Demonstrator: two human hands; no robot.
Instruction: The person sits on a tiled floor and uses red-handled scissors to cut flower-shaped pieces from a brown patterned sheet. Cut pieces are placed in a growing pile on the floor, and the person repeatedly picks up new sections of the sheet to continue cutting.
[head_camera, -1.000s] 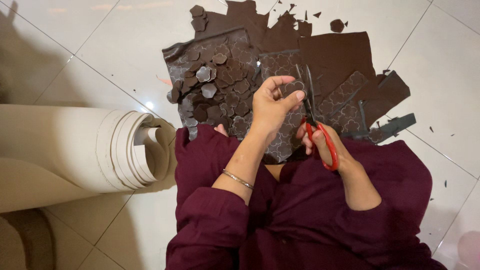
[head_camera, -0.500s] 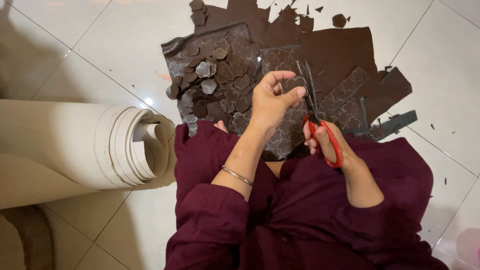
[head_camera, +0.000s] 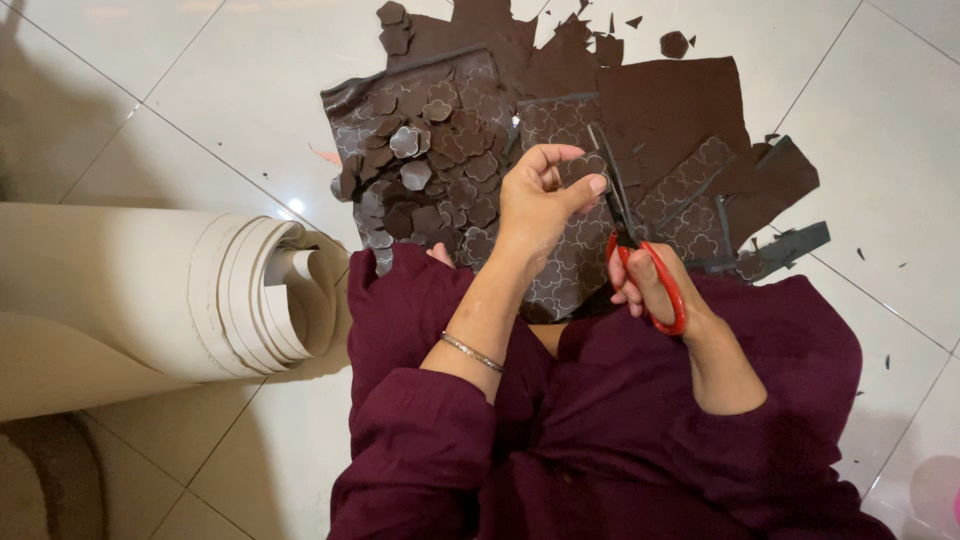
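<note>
My left hand (head_camera: 540, 200) pinches a small dark brown foam piece (head_camera: 580, 170) between thumb and fingers, held above my lap. My right hand (head_camera: 650, 285) grips red-handled scissors (head_camera: 635, 250); their blades point away from me and sit against the right edge of that piece. Under both hands lies a brown foam sheet (head_camera: 560, 270) marked with flower outlines. A heap of cut brown flower shapes (head_camera: 420, 170) rests on another sheet just left of my left hand.
A big roll of beige sheet material (head_camera: 150, 290) lies on the white tiled floor (head_camera: 200, 80) at the left. Larger brown sheets and offcuts (head_camera: 680, 110) spread beyond my hands, with a grey strip (head_camera: 800, 245) at the right and tiny scraps scattered around.
My left hand has turned the small piece slightly against the blades. The scissors stay at nearly the same spot; the view has shifted a little.
</note>
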